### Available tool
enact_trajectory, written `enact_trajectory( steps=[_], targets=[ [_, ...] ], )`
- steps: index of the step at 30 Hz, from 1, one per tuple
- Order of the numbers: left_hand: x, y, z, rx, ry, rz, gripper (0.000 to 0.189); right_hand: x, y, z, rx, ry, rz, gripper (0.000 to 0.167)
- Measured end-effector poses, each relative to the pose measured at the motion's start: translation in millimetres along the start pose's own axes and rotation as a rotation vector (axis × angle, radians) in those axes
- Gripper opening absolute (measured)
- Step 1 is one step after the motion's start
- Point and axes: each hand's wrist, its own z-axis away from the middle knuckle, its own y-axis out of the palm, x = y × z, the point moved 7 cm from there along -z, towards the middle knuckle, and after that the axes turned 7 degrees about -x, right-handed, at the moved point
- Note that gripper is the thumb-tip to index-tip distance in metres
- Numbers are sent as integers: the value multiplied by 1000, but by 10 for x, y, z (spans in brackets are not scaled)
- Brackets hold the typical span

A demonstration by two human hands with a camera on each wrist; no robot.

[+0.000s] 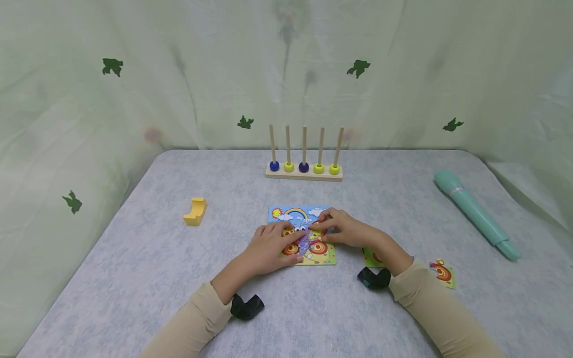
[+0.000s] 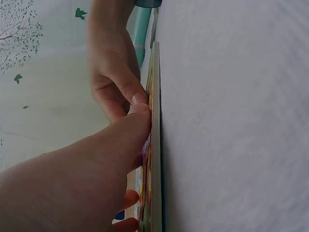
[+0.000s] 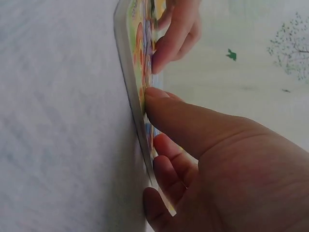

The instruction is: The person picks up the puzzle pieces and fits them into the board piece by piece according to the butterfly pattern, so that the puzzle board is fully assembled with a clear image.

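A butterfly jigsaw puzzle with a rainbow, sun and clouds lies flat mid-table. Spread over its left part, my left hand touches the picture with its fingertips, thumb near the front edge. My right hand reaches in from the right, its thumb and bent fingers touching the upper right wing. In the right wrist view, the right thumb presses on the puzzle face, and the other fingertips sit by the board's edge. Both hands hide parts of the picture.
Beside my right forearm lie a partly covered puzzle piece and a loose piece. A wooden peg stand with beads stands at the back. Off left is a yellow block; at right, a teal microphone-shaped object.
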Motion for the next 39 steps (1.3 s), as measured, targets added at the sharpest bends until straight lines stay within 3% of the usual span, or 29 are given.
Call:
enact_trajectory(
  steps=[7,16,23,28,34,39],
  targets=[
    [38,-23,101,-4,-3,101,65,41,-24,3,31,43,137,37],
    [383,-40,411,-34,-172,235,81,37,-22,1,3,64,177,36],
    [469,3,470,-113,-131,268,81,64,-15,13,18,57,171,38],
    [465,-7,457,-134,-107,268,81,69,-72,50,32,144,35,48],
    [455,-20,451,-127,-101,267,81,150,-287,216,-79,207,-40,62],
    [451,-27,460,-118,-111,269,81,202,-505,516,-231,174,-54,66]
  ],
)
